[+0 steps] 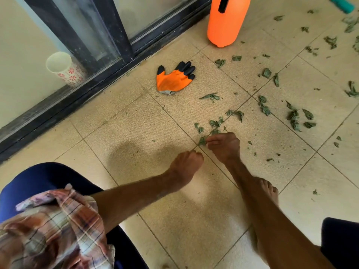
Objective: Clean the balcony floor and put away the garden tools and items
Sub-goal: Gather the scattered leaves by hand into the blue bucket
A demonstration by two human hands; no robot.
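Observation:
Dried green leaf scraps (pixel 293 117) lie scattered over the beige tiled floor (pixel 136 121), mostly at the centre and right. My right hand (pixel 225 146) reaches down to the floor and pinches a small green leaf (pixel 202 141) between its fingertips. My left hand (pixel 186 164) hovers just beside it, curled into a fist; whether it holds anything is hidden. An orange garden glove (pixel 172 79) with black fingertips lies flat on the tiles beyond my hands. An orange sprayer bottle (pixel 225 22) stands upright at the top.
A dark sliding door frame (pixel 93 82) runs diagonally along the left. Behind the glass stands a white cup with red flowers (pixel 64 67). A teal object (pixel 342 4) lies at the top right corner. My bare foot (pixel 269 191) rests on the tiles below my right hand.

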